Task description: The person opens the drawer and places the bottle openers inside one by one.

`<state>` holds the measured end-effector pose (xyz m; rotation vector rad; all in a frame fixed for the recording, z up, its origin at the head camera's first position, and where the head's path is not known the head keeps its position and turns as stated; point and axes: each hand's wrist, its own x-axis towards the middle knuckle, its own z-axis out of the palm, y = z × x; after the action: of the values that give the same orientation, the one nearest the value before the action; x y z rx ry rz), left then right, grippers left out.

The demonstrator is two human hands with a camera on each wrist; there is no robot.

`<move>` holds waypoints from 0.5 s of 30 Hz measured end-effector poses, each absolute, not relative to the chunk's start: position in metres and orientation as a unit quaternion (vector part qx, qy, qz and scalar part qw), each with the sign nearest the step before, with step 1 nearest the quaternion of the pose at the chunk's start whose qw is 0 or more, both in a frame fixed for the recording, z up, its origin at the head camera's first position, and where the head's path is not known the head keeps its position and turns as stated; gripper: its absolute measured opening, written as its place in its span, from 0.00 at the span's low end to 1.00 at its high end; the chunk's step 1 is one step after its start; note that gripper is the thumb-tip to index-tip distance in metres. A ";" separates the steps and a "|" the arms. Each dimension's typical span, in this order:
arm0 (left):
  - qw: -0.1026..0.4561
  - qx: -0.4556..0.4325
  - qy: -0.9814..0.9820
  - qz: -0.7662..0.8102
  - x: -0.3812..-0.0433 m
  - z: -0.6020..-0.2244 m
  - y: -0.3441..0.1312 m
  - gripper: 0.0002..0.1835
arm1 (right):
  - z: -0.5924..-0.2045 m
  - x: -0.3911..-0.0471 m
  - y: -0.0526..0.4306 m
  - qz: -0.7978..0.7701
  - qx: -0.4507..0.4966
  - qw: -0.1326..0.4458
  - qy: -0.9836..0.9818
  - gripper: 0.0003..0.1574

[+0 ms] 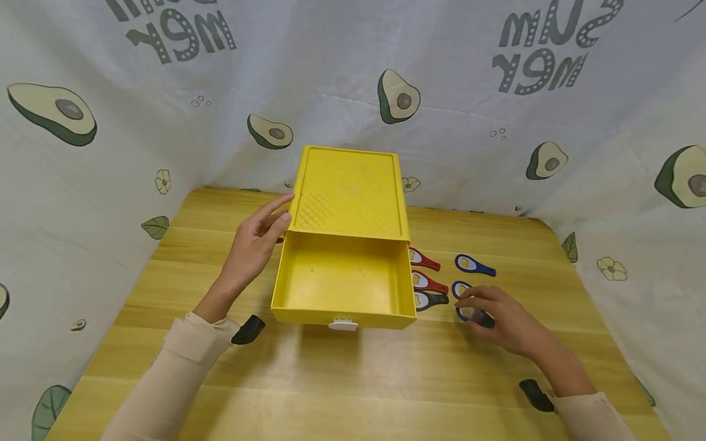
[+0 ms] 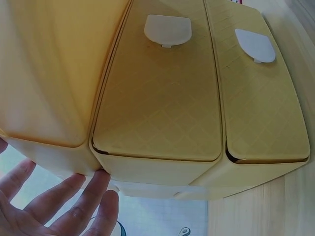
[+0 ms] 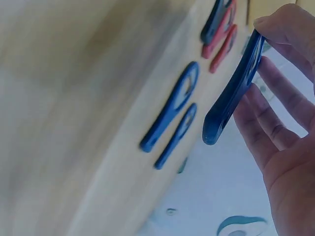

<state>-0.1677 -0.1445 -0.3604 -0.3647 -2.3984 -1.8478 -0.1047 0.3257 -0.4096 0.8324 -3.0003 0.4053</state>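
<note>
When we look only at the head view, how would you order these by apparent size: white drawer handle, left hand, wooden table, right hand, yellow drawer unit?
1. Wooden table
2. Yellow drawer unit
3. Left hand and right hand: too alike to rank
4. White drawer handle

Open from above, walled at tool height.
Left of where the right hand (image 1: 504, 321) grips a dark-blue, oval-headed flat tool (image 3: 230, 93), two red oval-headed tools (image 1: 432, 285) and a dark one (image 1: 439, 299) lie low; beyond them the yellow plastic drawer's side wall (image 1: 405, 285) blocks a level path. Over its rim, room leads in, back to the yellow cabinet top (image 1: 350, 193). Two blue oval-headed tools (image 1: 478, 266) lie just ahead.
</note>
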 end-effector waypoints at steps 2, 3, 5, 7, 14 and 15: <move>0.046 -0.118 -0.787 -0.604 -0.167 -0.360 -0.145 0.24 | -0.406 -0.105 0.321 0.129 0.267 -0.001 -0.955 0.20; 0.046 -0.118 -0.787 -0.604 -0.167 -0.361 -0.145 0.24 | -0.404 -0.106 0.319 0.128 0.270 0.002 -0.954 0.20; 0.047 -0.118 -0.786 -0.605 -0.167 -0.361 -0.145 0.24 | -0.401 -0.107 0.315 0.123 0.280 0.010 -0.952 0.20; 0.047 -0.118 -0.786 -0.605 -0.168 -0.361 -0.145 0.24 | -0.397 -0.109 0.311 0.115 0.294 0.023 -0.949 0.21; 0.048 -0.119 -0.782 -0.611 -0.170 -0.363 -0.146 0.23 | -0.378 -0.114 0.297 0.097 0.337 0.066 -0.934 0.25; 0.049 -0.120 -0.781 -0.611 -0.170 -0.363 -0.146 0.23 | -0.375 -0.114 0.295 0.095 0.340 0.068 -0.933 0.25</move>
<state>-0.1703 -0.1464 -0.3627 -0.3660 -2.3803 -1.8621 -0.1139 0.2950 -0.3753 1.0229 -2.8104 0.2871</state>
